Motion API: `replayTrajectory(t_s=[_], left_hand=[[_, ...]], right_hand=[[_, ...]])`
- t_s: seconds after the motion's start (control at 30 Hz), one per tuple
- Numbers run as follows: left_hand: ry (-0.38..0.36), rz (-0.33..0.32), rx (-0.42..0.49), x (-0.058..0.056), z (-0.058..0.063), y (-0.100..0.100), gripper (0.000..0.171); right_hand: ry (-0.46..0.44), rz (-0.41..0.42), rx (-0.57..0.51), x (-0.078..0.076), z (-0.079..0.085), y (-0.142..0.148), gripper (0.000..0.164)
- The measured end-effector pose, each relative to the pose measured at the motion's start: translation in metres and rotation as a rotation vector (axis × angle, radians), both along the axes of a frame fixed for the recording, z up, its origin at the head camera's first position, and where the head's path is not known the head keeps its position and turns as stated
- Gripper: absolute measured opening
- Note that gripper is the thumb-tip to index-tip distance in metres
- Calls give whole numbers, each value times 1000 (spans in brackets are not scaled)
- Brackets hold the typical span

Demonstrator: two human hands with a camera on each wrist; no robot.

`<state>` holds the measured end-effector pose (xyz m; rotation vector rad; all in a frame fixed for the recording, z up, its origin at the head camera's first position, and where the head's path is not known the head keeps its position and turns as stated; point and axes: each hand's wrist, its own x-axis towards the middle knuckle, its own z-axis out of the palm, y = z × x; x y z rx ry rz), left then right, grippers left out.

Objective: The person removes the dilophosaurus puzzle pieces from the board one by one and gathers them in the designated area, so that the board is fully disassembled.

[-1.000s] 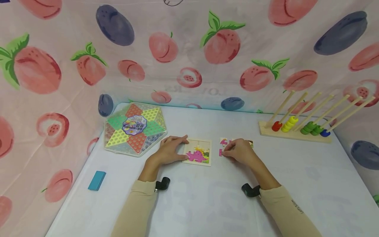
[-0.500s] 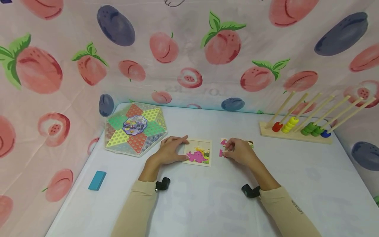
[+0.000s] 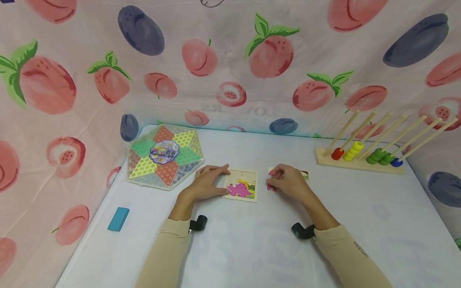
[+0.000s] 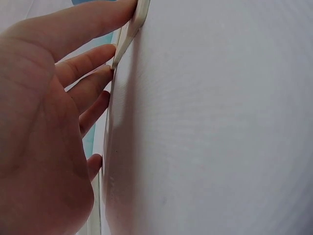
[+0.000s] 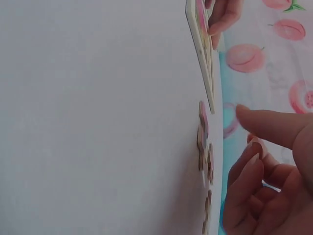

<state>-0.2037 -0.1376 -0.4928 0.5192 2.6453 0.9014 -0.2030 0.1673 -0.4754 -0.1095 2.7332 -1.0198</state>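
Note:
A square wooden jigsaw tray (image 3: pixel 257 186) lies on the table, its lower part filled with a pink dinosaur picture, its upper left showing bare wood. My left hand (image 3: pixel 205 183) holds the tray's left side, thumb near the lower corner and index finger near the upper one. Over the loose jigsaw pieces (image 5: pixel 201 142) to the right hovers my right hand (image 3: pixel 292 184). Its thumb stands apart from its loosely bent fingers, and I see nothing between them in the right wrist view. Another piece (image 3: pixel 305 175) shows behind this hand; several are partly hidden by it.
A hexagonal Chinese checkers set (image 3: pixel 165 170) lies at the back left. Toward the front left is a blue block (image 3: pixel 118 219). A wooden bead rack (image 3: pixel 360 163) with upright pegs stands at the back right. A fruit-print curtain (image 3: pixel 230 60) closes off the back.
My right hand has moved slightly left and lifted, its thumb and fingers spreading apart above the pieces. My left hand and the tray have stayed put.

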Motion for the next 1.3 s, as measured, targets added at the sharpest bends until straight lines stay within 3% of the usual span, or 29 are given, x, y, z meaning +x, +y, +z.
replayTrajectory(t_s=[0.3,0.73,1.03,1.3], left_hand=[[0,0,2,1,1,0,64],[-5,13,-5,-1,0,0,61],[0,12,11,1,0,-1,59],[4,11,18,1,0,-1,60]], right_hand=[[10,75,-65,-2,4,-23,27],[38,295,-23,-6,3,-55,32],[70,347,66,0,0,-70,32],[82,325,127,1,-3,-76,32]])
